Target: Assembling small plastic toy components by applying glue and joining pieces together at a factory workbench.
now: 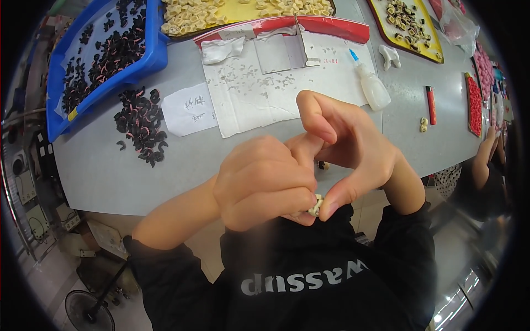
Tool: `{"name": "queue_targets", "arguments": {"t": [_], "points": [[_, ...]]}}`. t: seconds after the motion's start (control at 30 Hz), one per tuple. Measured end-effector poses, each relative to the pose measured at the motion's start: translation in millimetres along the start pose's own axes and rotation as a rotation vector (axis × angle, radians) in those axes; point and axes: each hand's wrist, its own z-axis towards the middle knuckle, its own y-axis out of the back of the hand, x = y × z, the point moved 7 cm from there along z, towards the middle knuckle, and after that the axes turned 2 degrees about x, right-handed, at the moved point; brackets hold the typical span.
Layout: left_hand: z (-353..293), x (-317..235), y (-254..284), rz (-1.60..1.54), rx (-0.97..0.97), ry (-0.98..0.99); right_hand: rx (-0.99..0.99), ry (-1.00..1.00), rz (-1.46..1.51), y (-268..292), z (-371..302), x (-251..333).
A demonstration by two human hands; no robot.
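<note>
Close to my chest, my left hand (268,185) is closed, its fingers curled and pinched at a small cream-coloured plastic-looking piece (315,206). The thumb of my right hand (361,146) presses the same piece from the other side, while its index finger arches above. My fingers cover most of the piece. Between the hands, a small dark-and-cream part (323,165) shows in a gap; whether it lies on the table or is held I cannot tell. Left of my hands, black curved pieces with pink edges (142,124) lie heaped on the grey table (110,182).
A blue tray (55,102) of black pieces stands far left. Yellow trays (234,12) (439,52) hold cream and dark-cream pieces. A white cardboard sheet (237,118), a glue bottle (375,91), a red marker-like tube (430,105) and a red-filled tray (473,105) lie around; another person's arm (486,151) is at right.
</note>
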Motion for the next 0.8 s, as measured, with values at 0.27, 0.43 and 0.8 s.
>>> {"name": "queue_targets", "arguments": {"t": [0.27,0.43,0.8], "points": [[-2,-3,-3,0.037,0.079,0.037,0.002,-0.002,-0.063,-2,-1,4],[-3,-4,-7,0.029,0.085,0.003,0.012,-0.016,-0.039,-4,-1,2],[8,14,3,-0.076,0.085,0.138,-0.064,-0.107,0.259,0,-4,-7]]}}
